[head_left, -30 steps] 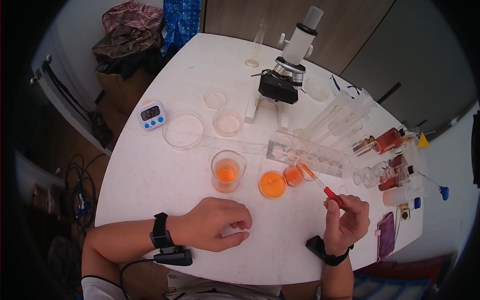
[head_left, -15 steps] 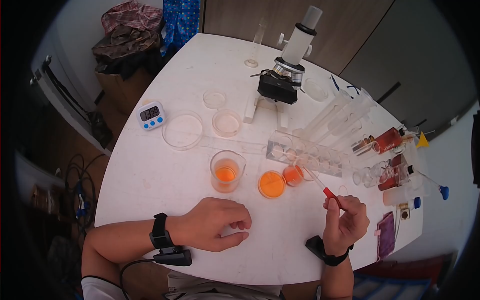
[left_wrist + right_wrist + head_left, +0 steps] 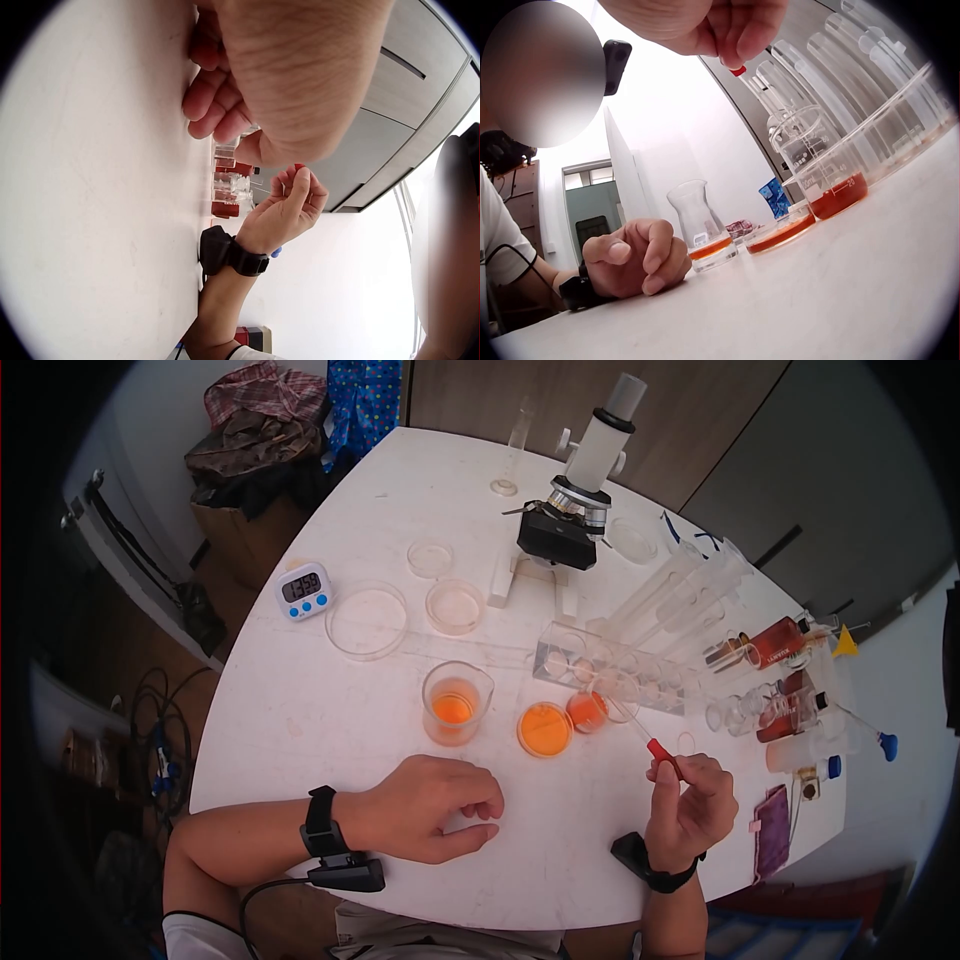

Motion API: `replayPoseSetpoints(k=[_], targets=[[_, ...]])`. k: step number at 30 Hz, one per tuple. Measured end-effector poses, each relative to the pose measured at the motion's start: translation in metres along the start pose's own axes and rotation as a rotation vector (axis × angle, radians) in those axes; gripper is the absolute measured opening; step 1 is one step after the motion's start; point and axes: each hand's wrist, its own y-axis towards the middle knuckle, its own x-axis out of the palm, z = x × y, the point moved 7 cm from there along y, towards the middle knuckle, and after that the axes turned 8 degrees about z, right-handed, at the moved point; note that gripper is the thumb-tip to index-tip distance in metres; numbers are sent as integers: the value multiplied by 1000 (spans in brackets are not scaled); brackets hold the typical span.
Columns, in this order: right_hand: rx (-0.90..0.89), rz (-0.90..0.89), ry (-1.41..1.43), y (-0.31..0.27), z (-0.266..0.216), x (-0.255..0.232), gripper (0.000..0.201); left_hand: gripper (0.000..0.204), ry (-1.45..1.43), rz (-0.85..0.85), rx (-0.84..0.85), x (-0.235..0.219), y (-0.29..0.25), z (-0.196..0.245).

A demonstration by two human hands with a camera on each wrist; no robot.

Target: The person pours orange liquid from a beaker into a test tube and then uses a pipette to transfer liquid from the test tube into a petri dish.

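Observation:
My right hand (image 3: 692, 808) pinches the red bulb of a dropper (image 3: 656, 749) between thumb and fingers. Its clear tube slants down into the mouth of a small beaker (image 3: 588, 711) with orange-red liquid at the bottom. Beside that beaker sits a small petri dish (image 3: 545, 730) of orange liquid, also seen as a dish (image 3: 784, 231) in the right wrist view. On the tabletop near the front, my left hand (image 3: 430, 808) rests with loosely curled fingers around nothing. Just beyond it stands a larger beaker (image 3: 455, 705) holding some orange liquid.
A clear test tube rack (image 3: 610, 670) stands behind the small beaker, with a microscope (image 3: 570, 510) farther back. Clear petri dishes (image 3: 366, 621) and a timer (image 3: 303, 591) lie at left. Brown bottles (image 3: 778, 642), glassware and a purple cloth (image 3: 771, 833) crowd the right side.
Orange liquid that showed in the dropper's tube a second ago is gone, and the tube looks clear now. Both hands have stayed nearly in place.

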Motion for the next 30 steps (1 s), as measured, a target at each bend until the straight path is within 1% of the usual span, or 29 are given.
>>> replayPoseSetpoints(k=[2,8,21,24,26,30], targets=[[-27,-39,-16,0,-1,3,19,13,-8,3,-1,-1,0,0],[-54,-71,0,-1,-1,4,20,13,1,6,2,-1,0,0],[-69,-80,-5,0,-4,4,21,13,-5,3,4,0,0,0],[-72,-67,-22,-1,-4,4,20,13,-3,3,3,-1,0,0],[-40,-19,-6,-1,-2,2,20,13,6,2,5,0,0,1],[-56,35,5,-5,-2,-3,20,13,3,1,0,-1,0,0]])
